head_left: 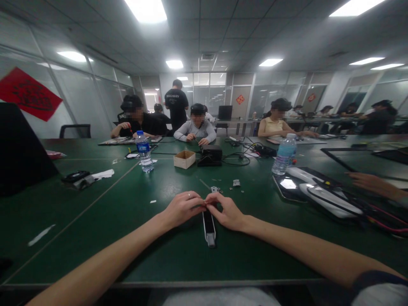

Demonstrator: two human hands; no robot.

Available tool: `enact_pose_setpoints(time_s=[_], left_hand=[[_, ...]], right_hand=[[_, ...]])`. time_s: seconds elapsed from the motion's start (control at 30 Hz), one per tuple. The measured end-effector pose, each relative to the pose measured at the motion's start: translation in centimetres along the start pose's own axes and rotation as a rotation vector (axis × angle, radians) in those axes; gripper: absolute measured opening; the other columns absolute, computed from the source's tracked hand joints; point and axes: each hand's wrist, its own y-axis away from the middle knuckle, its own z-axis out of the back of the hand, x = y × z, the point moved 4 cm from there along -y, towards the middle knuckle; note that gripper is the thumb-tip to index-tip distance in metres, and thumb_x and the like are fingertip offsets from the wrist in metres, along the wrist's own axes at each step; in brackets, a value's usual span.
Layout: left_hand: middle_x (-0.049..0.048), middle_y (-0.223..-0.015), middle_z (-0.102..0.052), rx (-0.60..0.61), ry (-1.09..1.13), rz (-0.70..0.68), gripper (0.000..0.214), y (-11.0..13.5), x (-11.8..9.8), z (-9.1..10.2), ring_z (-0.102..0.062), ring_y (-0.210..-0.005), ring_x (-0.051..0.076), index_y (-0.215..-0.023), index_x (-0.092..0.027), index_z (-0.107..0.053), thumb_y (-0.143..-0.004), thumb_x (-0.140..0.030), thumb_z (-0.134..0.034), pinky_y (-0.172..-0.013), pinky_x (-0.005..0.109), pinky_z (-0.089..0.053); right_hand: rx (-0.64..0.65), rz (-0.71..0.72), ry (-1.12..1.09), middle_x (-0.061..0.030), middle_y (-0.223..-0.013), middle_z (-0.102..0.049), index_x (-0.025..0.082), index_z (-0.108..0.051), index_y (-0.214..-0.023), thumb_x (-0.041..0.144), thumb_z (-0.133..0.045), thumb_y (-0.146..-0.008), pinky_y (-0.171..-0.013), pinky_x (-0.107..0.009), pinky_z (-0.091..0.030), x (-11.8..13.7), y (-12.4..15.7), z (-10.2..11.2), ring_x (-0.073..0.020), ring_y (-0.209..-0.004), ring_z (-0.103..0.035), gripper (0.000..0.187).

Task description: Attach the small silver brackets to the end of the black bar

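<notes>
L hand (pixel 185 209) & R hand (pixel 230 212) meet at the fingertips, fingers curled, over the far part of a slim blk/wht device (pixel 209 225); can't tell if either grips anything. Device lies on the green tabletop (pixel 255 263), grey end twd the wearer, w/ a small metal piece (pixel 236 183) just beyond R hand.

This looks like an office used as a shared workroom: people (pixel 206 131) sit at handwork across the green desk (pixel 108 238), a monitor (pixel 225 112) stands farther beyond it, glass partitions (pixel 105 93) rise to its left, and panel lights (pixel 146 10) shine above it.
</notes>
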Motion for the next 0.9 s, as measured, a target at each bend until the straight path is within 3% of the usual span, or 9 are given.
enact_pose_setpoints(time_s=[0.17,0.33,0.53,0.7,0.9], left_hand=[[0.0027,-0.086,-0.068,0.018,-0.014,0.081,0.007,0.1,0.4,-0.2,-0.065,-0.077,0.015,-0.094,-0.018,-0.064,-0.09,-0.021,-0.06,-0.069,0.023,-0.051],[0.0021,-0.092,-0.066,0.095,-0.016,0.208,0.014,0.2,0.9,-0.4,-0.063,-0.082,0.015,-0.094,-0.019,-0.062,-0.081,-0.014,-0.061,-0.074,0.024,-0.051],[0.002,-0.095,-0.064,0.244,-0.063,0.324,0.019,0.8,2.4,-0.7,-0.062,-0.085,0.016,-0.099,-0.021,-0.063,-0.082,-0.013,-0.06,-0.074,0.024,-0.049],[0.0027,-0.096,-0.065,0.34,-0.026,0.403,0.014,1.3,3.5,-1.1,-0.062,-0.086,0.017,-0.094,-0.021,-0.068,-0.083,-0.017,-0.061,-0.076,0.025,-0.048],[0.0016,-0.09,-0.066,0.356,0.083,0.465,0.013,1.3,3.7,-1.2,-0.062,-0.078,0.015,-0.093,-0.021,-0.069,-0.082,-0.019,-0.062,-0.071,0.024,-0.046]], right_hand=[[0.013,0.008,0.059,-0.0042,-0.089,-0.066,0.019,-0.058,-0.101,0.014,-0.046,-0.089,-0.074,-0.028,-0.053,0.1,0.0,0.0,-0.0154,-0.079,-0.064,0.017],[0.029,0.005,0.101,-0.0044,-0.09,-0.067,0.018,-0.06,-0.1,0.012,-0.046,-0.087,-0.075,-0.029,-0.053,0.1,-0.1,0.2,-0.016,-0.08,-0.064,0.02],[0.038,0.031,0.292,-0.0067,-0.089,-0.066,0.017,-0.06,-0.095,0.012,-0.046,-0.087,-0.075,-0.031,-0.05,-2.0,-0.8,1.8,-0.0176,-0.081,-0.061,0.016],[0.178,-0.043,0.55,-0.0076,-0.087,-0.066,0.015,-0.061,-0.089,0.022,-0.051,-0.09,-0.076,-0.034,-0.045,-3.7,-1.2,2.5,-0.0193,-0.079,-0.059,0.012],[0.313,-0.053,0.55,-0.0066,-0.087,-0.064,0.015,-0.064,-0.085,0.018,-0.055,-0.088,-0.075,-0.031,-0.044,-3.4,-1.1,2.0,-0.018,-0.081,-0.057,0.01]])
